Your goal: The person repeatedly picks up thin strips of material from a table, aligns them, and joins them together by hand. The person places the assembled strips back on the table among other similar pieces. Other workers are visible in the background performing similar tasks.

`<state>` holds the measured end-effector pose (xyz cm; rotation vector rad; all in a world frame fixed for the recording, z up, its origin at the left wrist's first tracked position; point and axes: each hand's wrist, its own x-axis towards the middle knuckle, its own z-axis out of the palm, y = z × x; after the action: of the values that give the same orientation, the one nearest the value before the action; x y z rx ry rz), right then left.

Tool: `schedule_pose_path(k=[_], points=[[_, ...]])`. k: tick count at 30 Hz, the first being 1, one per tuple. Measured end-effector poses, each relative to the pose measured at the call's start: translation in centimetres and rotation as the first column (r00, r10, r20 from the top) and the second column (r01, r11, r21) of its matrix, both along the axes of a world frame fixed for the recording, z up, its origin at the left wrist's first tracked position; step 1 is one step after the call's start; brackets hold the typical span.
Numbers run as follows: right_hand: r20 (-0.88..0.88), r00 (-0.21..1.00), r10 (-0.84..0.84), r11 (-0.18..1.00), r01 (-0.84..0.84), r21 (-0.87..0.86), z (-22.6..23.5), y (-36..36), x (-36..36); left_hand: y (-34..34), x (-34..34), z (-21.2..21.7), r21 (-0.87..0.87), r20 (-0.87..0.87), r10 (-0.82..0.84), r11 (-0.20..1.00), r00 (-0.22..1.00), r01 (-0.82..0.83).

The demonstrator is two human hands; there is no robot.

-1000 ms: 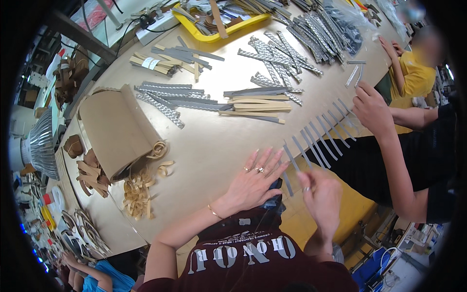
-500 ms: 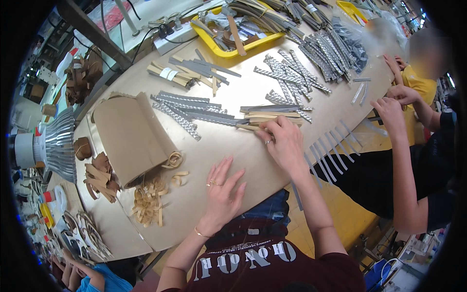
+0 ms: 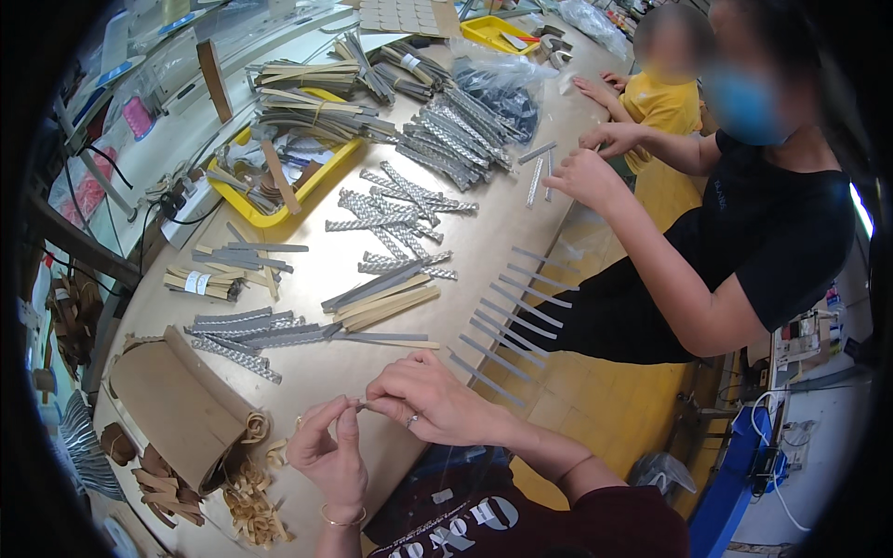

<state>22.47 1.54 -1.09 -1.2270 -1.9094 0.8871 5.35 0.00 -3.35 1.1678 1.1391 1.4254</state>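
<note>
My left hand (image 3: 330, 454) and my right hand (image 3: 430, 402) meet just above the table's near edge. Between their fingertips they pinch a small thin pale strip (image 3: 359, 404). A ring shows on my right hand and a bracelet on my left wrist. Just beyond my right hand, a row of narrow grey strips (image 3: 510, 316) lies side by side along the table edge. A loose pile of grey and tan strips (image 3: 383, 298) lies further in on the tan tabletop (image 3: 316, 372).
A folded brown sheet (image 3: 177, 409) and curled tan offcuts (image 3: 246, 502) lie to my left. A yellow tray (image 3: 244, 208) of strips and bundles of patterned grey strips (image 3: 409, 209) sit further back. A person in black works at the right edge, hands (image 3: 581, 172) on strips.
My right hand has drawn back from the strip pile to the near edge. My left hand has lifted off the table, and both now pinch a thin strip together.
</note>
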Motion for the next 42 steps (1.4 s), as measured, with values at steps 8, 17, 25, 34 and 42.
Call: schedule_pose_path(k=[8,17,25,34,42], points=[[-0.068,0.994,-0.086,0.991,0.078,-0.109,0.4,-0.5,-0.5,-0.1,0.2,1.0,-0.074,0.183,0.014,0.997,0.983,0.0],[-0.18,0.954,-0.239,0.97,0.227,-0.081,1.9,-2.2,-0.4,1.0,0.5,1.7,0.359,-0.502,0.066,0.923,0.862,0.138],[-0.159,0.952,-0.26,0.965,0.25,-0.083,1.4,-2.1,-0.3,0.2,1.0,1.1,0.343,-0.545,0.03,0.92,0.838,0.19],[-0.031,0.985,-0.169,0.984,0.166,-0.069,1.7,-1.7,0.4,0.6,0.7,0.6,0.408,-0.679,0.105,0.877,0.727,0.255],[-0.016,0.996,-0.092,0.995,0.091,-0.038,1.3,-0.8,0.5,0.8,0.5,0.7,0.347,-0.658,0.026,0.897,0.752,0.272]])
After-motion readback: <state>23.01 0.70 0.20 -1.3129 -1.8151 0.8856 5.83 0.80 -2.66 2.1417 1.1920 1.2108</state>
